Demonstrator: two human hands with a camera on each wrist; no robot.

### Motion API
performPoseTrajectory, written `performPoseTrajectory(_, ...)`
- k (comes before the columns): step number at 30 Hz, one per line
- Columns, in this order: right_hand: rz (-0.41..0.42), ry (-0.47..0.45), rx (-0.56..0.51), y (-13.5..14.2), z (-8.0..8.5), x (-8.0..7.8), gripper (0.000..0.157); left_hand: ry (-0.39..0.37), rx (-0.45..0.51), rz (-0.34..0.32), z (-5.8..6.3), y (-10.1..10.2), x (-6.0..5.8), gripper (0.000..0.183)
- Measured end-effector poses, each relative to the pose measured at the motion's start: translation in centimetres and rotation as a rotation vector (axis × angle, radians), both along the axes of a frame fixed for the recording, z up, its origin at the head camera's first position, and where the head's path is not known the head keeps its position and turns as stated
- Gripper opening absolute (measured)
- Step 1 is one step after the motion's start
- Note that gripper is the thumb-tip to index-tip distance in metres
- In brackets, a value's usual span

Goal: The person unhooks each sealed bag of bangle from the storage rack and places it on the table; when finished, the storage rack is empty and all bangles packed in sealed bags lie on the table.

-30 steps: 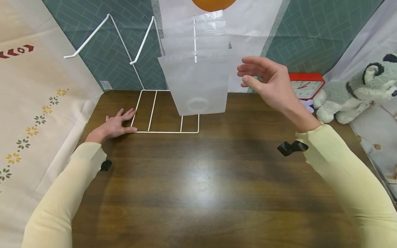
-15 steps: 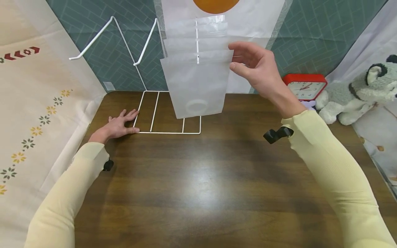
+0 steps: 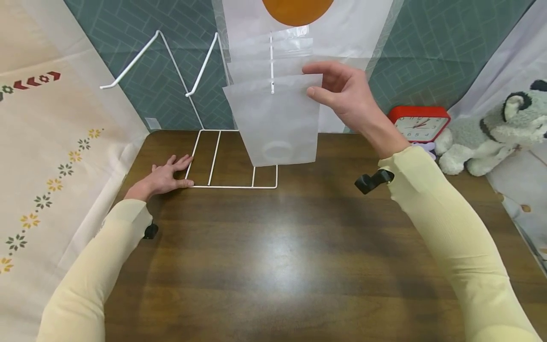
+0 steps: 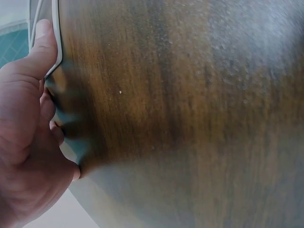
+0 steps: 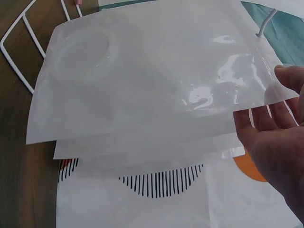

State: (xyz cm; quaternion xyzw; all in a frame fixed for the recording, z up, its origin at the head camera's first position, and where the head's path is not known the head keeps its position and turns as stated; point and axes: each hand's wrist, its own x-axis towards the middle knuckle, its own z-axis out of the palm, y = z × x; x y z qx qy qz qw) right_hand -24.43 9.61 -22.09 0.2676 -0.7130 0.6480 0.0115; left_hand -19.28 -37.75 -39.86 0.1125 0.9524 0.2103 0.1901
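Observation:
Several translucent white plastic bags hang one behind another from a middle prong of a white wire rack [image 3: 232, 187]. The front bag [image 3: 279, 118] shows a faint round shape near its bottom. My right hand [image 3: 344, 92] pinches this bag's upper right edge, thumb in front and fingers behind, as the right wrist view of the bag [image 5: 142, 76] shows. The bag still hangs on the prong [image 3: 272, 87]. My left hand [image 3: 164, 176] rests at the left end of the rack's base with fingers spread; in the left wrist view its thumb [image 4: 43, 47] lies along the wire.
Two other rack prongs [image 3: 132, 59] stick out at the left. A red alarm clock [image 3: 420, 124] and a grey plush toy [image 3: 495, 133] stand at the back right. Behind the bags hangs a white sheet with an orange disc [image 3: 297, 10]. Brown tabletop [image 3: 273, 266] spreads in front.
My right hand has moved left from beside the bags and taken hold of the front bag's edge. The bag's lower end has swung slightly right. My left hand has stayed on the rack.

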Motion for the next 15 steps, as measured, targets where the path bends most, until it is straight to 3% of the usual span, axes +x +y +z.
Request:
performPoseTrajectory(9, 0.089, -0.054, -0.093, -1.7, 0.4, -0.5, 0.031, 0.002, -0.006, 0.002, -0.1, 0.1, 0.1, 0.09)
performPoseTrajectory(15, 0.088, -0.084, -0.115, -2.4, 0.3, -0.6, 0.029, -0.005, -0.009, 0.008, 0.2, 0.3, 0.1, 0.092)
